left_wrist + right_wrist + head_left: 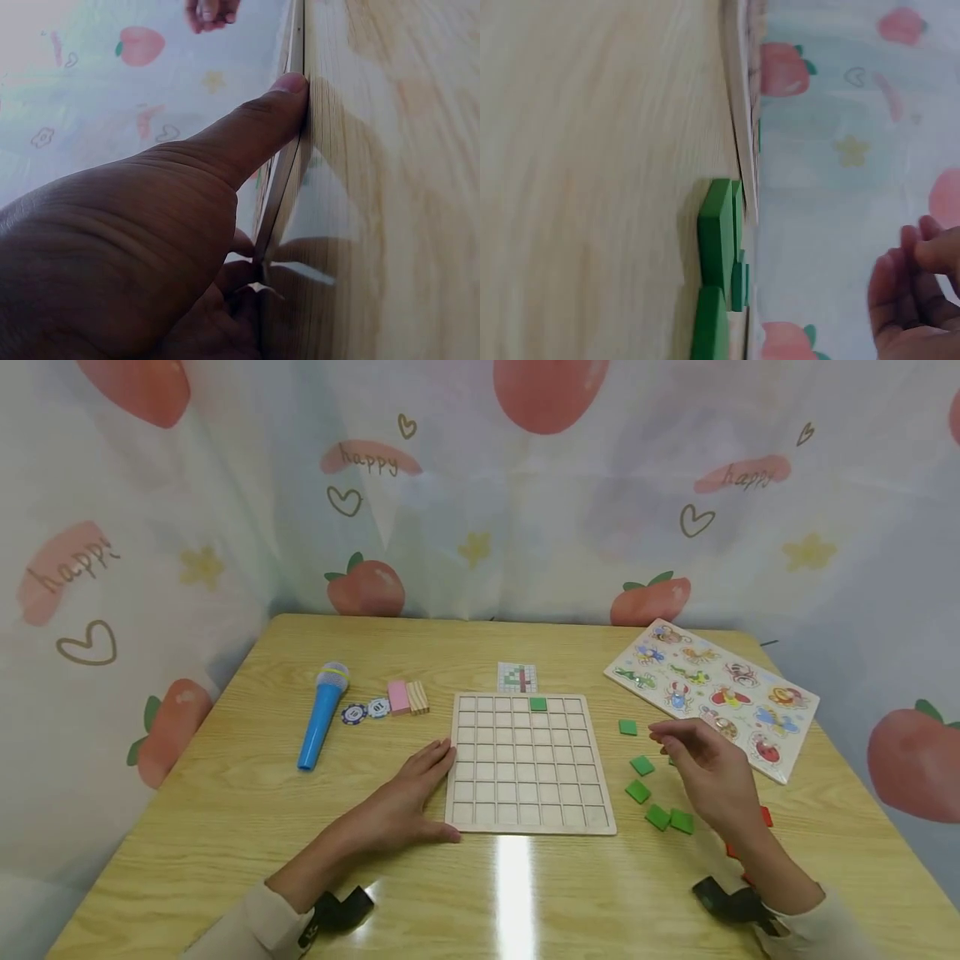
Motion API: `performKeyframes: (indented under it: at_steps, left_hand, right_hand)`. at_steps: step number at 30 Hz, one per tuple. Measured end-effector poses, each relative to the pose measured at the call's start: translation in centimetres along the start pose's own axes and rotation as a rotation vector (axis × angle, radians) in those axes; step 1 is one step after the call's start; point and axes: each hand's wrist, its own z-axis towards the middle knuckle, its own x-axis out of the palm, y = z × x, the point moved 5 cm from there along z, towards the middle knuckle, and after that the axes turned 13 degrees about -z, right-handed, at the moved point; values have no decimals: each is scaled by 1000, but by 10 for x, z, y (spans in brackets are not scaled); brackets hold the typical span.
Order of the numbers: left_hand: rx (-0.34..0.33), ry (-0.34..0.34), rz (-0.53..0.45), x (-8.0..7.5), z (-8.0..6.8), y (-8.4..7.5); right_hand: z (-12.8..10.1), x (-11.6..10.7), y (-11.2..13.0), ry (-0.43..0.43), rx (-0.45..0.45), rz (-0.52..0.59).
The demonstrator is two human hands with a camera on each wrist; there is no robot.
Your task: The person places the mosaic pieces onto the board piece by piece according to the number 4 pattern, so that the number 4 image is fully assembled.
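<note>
A wooden grid board [531, 764] lies on the table, with one green tile [538, 703] in its far row. My left hand [405, 797] rests against the board's near left corner, fingers at the left edge and thumb along the near edge; the left wrist view shows the thumb [262, 120] stretched out to the rim. Right of the board, my right hand [712, 768] hovers above several loose green tiles [637, 791], its fingers loosely bent and no tile visible in them. In the right wrist view, a green tile [717, 232] lies below the raised hand [919, 292].
Behind the board lies a small pattern card [517, 677]. An insect puzzle board [720, 693] sits at the far right. Red tiles [765, 816] are partly hidden by my right forearm. On the left are a blue toy microphone [320, 718], poker chips [355, 714] and pink and wooden blocks [398, 697].
</note>
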Motion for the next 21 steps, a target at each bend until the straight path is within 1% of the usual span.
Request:
performKeyframes:
  at_steps: [1, 3, 6, 9, 13, 14, 18, 21]
  left_hand:
    - [5, 1, -1, 0, 0, 0]
    - [5, 4, 0, 0, 1, 0]
    - [3, 9, -1, 0, 0, 0]
    - [-7, 6, 3, -1, -1, 2]
    - [-23, -8, -6, -5, -3, 3]
    - [-25, -13, -15, -6, -3, 2]
    - [-36, -18, -44, -5, -1, 2]
    - [-39, -14, -67, -1, 1, 1]
  right_hand:
    - [-1, 3, -6, -5, 4, -2]
    - [-3, 8, -16, 0, 17, -58]
    - [-2, 16, -26, 52, 47, -173]
    - [1, 19, -30, 99, 23, -280]
    - [5, 21, -32, 142, -82, -323]
    - [5, 22, -33, 168, -93, -319]
    - [2, 24, -40, 274, -101, -300]
    - [-3, 23, -44, 317, -103, -311]
